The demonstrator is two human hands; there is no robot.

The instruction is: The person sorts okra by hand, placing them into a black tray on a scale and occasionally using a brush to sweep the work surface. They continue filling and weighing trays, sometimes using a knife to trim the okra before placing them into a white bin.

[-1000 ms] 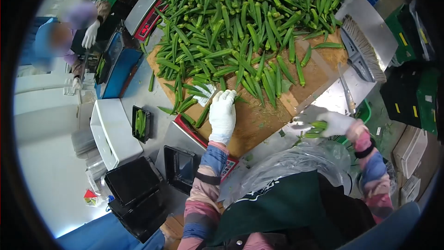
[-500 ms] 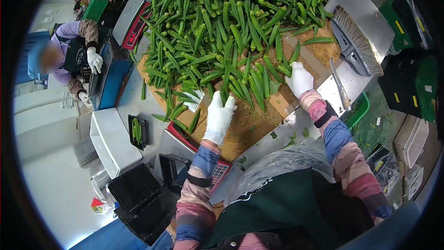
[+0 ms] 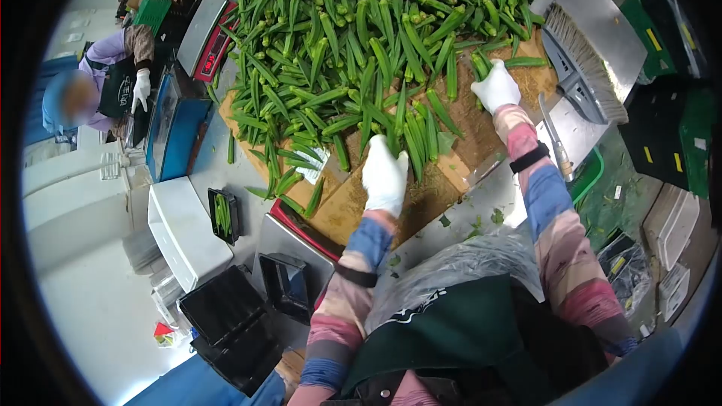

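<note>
A large heap of okra [image 3: 338, 53] covers a brown cardboard sheet [image 3: 361, 218] on the metal table. My left hand [image 3: 386, 177], in a white glove, is over the cardboard at the heap's near edge. Its thumb stands apart from the fingers and nothing shows between them. Several loose pods lie just beyond its fingertips. To the right, my gloved right hand [image 3: 496, 88] has its fingers closed at okra pods [image 3: 480, 66] beside the heap; the fingertips are partly hidden. A single pod [image 3: 526, 62] lies right of that hand.
A brush with a grey dustpan [image 3: 579, 68] and a knife [image 3: 558, 143] lie at the right. On the left are a red-edged scale [image 3: 301, 229], black trays [image 3: 286, 286], a small tray of okra [image 3: 223, 214] and a white box [image 3: 188, 233]. A co-worker [image 3: 105, 83] stands beyond.
My right hand has moved away from me, up the right side of the heap, to okra pods there. My left hand has shifted right and slightly forward. The co-worker's arm has shifted.
</note>
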